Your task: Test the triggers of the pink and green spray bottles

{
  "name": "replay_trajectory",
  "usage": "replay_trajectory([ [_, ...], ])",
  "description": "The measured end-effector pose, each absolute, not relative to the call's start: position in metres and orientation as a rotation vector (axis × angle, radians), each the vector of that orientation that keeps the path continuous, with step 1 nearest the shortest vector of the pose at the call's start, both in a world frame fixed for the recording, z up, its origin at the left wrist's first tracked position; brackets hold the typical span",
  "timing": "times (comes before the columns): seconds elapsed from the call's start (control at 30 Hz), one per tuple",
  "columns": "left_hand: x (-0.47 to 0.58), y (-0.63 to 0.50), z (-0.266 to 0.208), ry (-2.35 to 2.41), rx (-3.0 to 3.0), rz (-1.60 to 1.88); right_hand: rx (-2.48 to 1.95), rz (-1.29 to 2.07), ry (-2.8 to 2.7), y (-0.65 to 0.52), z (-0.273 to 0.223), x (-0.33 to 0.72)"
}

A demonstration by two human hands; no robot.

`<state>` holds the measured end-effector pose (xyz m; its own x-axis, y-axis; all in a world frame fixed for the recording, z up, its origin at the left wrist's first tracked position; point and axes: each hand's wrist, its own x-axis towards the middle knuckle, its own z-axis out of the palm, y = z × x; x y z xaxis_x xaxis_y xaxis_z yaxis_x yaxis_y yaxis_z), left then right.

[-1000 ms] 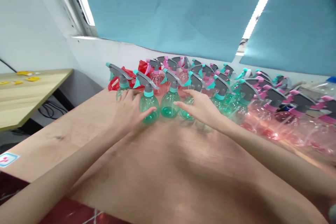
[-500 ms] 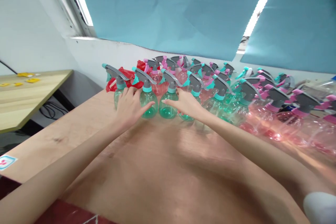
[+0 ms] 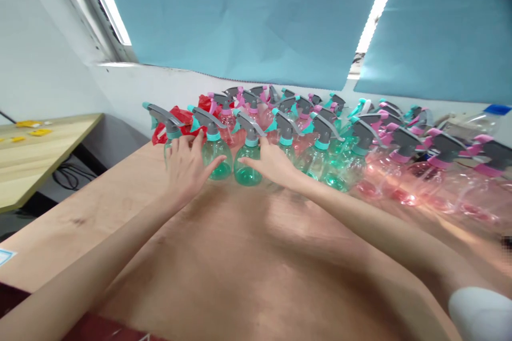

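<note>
My left hand [image 3: 184,168] is spread, thumb well apart from the fingers, around the second bottle from the left [image 3: 220,150]; my right hand [image 3: 276,162] curls at the third bottle [image 3: 247,175], thumb across its front, and on my feed I can't tell whether either one presses. The right hand has come leftward: a second ago its thumb only reached that bottle's edge. On the wooden table [image 3: 240,256] I count six teal-collared bottles [image 3: 316,157] in the front line, then three pink-collared bottles [image 3: 444,186]; those behind overlap too much to count. Both forearms angle inward, left fingers over the leftmost bottle [image 3: 172,134], thumbs pointing toward each other.
</note>
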<state>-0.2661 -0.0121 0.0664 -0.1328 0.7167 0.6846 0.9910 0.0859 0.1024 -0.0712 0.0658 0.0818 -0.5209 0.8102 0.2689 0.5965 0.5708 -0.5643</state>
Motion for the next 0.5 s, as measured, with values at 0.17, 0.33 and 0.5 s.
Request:
replay_trajectory([
  [0.17,-0.242,-0.044,0.058,-1.844,-1.728,-0.883,-1.117,0.498,-2.325,0.044,0.079,-0.05],
  [0.33,-0.199,-0.066,0.028,-1.885,-2.169,-0.959,-1.132,0.427,-2.344,0.02,0.078,-0.007],
  [0.5,-0.144,-0.064,0.013,-1.959,-2.457,-1.098,-1.103,0.433,-2.333,0.006,0.075,0.044],
])
